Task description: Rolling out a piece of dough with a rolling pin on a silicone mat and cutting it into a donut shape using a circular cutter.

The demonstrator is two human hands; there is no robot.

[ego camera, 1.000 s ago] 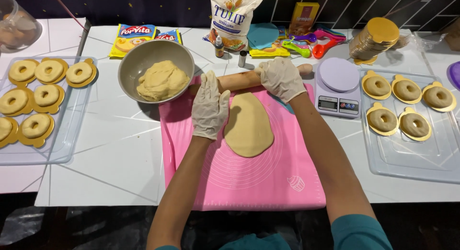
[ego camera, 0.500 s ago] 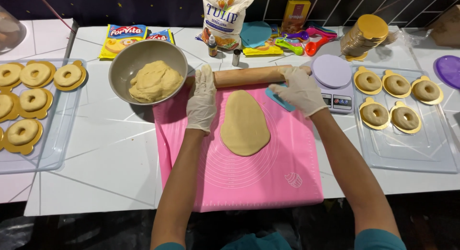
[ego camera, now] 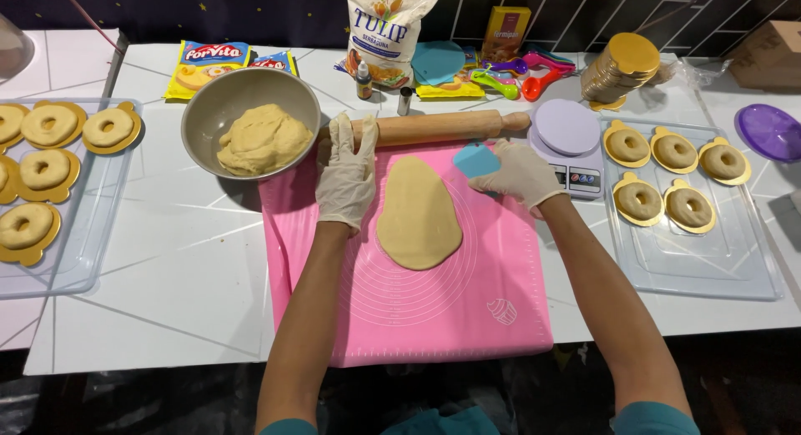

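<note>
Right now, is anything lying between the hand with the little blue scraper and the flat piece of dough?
Nothing visible does. The right hand holds the blue scraper just right of the top of the rolled dough, with only bare pink mat between them. The rolling pin lies behind the dough, under the left hand.

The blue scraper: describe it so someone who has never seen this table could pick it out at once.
Start at the pink mat in the middle of the white table. At its far right corner, the right hand holds the blue scraper, just below the rolling pin and beside the dough sheet. It is the only flat, light-blue piece on the mat.
</note>
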